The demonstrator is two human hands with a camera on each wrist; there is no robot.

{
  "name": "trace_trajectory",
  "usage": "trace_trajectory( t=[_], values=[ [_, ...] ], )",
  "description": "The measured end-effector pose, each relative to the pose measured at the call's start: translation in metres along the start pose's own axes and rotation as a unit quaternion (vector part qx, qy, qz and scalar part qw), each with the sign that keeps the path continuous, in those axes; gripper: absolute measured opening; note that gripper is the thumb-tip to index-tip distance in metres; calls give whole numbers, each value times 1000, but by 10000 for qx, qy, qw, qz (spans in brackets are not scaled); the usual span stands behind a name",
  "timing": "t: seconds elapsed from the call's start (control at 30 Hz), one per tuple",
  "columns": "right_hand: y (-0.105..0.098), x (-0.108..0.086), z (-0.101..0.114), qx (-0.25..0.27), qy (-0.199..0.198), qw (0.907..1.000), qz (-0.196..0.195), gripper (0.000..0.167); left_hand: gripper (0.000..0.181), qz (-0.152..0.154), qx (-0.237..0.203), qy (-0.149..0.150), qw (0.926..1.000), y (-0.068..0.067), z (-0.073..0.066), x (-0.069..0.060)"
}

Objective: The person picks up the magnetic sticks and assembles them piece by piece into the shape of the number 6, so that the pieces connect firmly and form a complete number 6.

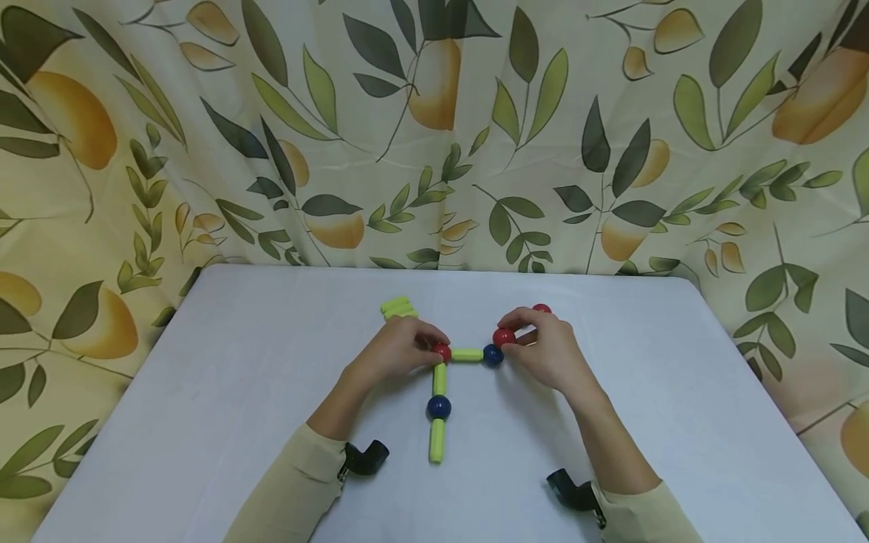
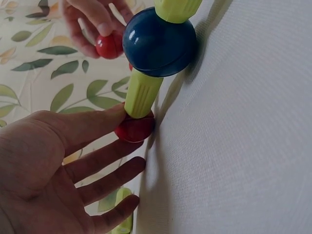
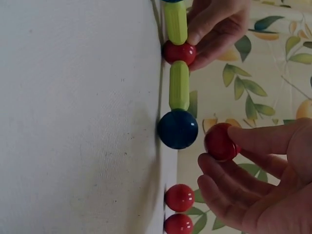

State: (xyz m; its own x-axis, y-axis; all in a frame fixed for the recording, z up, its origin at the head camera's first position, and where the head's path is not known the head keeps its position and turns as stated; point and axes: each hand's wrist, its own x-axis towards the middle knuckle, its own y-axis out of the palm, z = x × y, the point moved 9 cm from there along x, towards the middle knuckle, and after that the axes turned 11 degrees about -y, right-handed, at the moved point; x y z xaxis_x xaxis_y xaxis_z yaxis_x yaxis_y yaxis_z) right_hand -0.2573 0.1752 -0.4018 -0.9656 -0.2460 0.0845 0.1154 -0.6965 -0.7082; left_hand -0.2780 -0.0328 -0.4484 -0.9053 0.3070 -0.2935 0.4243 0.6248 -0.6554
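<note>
My left hand point(image 1: 400, 348) pinches a red ball point(image 1: 442, 353) at the corner of an L-shaped chain on the table. From that ball one green stick point(image 1: 467, 354) runs right to a blue ball point(image 1: 492, 355). Another green stick point(image 1: 440, 379) leads toward me to a second blue ball point(image 1: 439, 407), with a further green stick point(image 1: 437, 441) beyond it. My right hand point(image 1: 548, 353) holds a loose red ball point(image 3: 222, 142) between thumb and fingers. In the right wrist view this ball is off the table, beside the chain's end blue ball point(image 3: 178, 129), with a small gap between them.
Several green sticks point(image 1: 398, 306) lie together behind my left hand. Two red balls point(image 3: 179, 197) rest on the white table point(image 1: 271, 317) near my right hand. A patterned curtain point(image 1: 434, 188) hangs behind the table's far edge. Both wrists wear black cameras point(image 1: 366, 458).
</note>
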Motion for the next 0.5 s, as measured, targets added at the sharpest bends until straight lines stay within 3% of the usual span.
trace_trajectory(
  t=[0.5],
  values=[
    [14,-10,22,226,-360,9987,288,25,27,26,-60,-86,9999,0,0,1]
  ],
)
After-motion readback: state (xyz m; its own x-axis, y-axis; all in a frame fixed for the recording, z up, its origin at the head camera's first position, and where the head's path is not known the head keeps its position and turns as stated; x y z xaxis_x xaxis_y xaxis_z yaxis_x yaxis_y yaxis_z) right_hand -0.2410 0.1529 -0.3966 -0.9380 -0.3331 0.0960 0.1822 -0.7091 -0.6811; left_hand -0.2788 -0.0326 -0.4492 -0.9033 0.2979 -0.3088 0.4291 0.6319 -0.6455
